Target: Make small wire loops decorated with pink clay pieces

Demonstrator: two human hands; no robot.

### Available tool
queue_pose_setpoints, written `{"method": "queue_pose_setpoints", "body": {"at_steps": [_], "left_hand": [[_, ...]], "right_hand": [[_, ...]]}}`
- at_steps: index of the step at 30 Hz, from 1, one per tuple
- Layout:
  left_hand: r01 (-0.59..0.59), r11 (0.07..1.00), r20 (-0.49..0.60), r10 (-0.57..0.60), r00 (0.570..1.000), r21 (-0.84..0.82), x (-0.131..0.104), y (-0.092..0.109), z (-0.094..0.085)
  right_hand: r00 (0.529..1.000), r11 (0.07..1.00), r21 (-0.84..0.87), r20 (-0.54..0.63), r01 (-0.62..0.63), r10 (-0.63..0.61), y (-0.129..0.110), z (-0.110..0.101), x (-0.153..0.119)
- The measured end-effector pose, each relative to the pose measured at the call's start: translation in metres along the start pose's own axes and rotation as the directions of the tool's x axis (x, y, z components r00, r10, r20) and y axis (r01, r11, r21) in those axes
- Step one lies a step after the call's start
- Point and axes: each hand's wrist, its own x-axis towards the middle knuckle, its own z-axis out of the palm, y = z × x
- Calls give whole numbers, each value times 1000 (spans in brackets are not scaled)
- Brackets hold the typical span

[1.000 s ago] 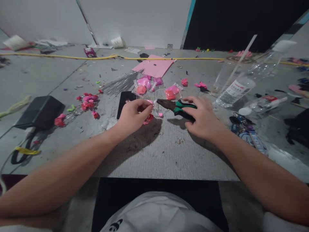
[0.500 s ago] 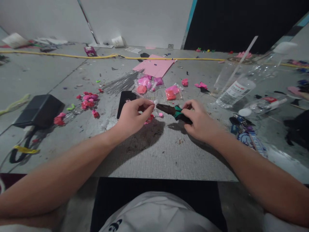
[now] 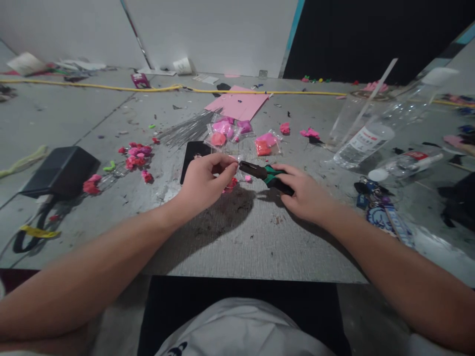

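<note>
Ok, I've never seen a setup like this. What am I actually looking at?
No machine here: these are a person's bare hands, seen from a camera worn on their head, looking forward and down. The right hand holds green-and-black pliers, tips close to the left hand, whose thumb and fingers are pinched together; anything between them is too small to make out. On the grey table lie thin wires, a pink sheet, small clear packets with pink and orange contents, and a black box at left.

Pale grey shirt [image 3: 245, 329], dark printed mark [image 3: 177, 349] on its left, dark trousers [image 3: 178, 289], bare forearms [image 3: 111, 257], bare hands [image 3: 206, 178]
</note>
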Motion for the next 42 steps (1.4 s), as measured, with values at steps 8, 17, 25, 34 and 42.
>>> {"method": "queue_pose_setpoints", "body": {"at_steps": [8,17,25,34,42], "left_hand": [[15,1000,23,-15,1000,-7,1,1,-1],[38,999,40,-37,998,-5,1,0,-1],[63,997,84,-59,995,-45,-2,4,0],[201,958,108,-182,977,-206,0,7,2],[302,805,217,-219,951,-511,8,-4,-3]], "right_hand": [[999,996,-89,-43,9,-13,5,2,0],[997,966,-259,-79,-18,-3,-3,0,-1],[995,937,-347,-96,-38,5,-7,-2,-1],[999,928,-371,-37,-23,10,-10,-8,1],[998,966,-250,-31,-63,57,-4,-5,0]]}}
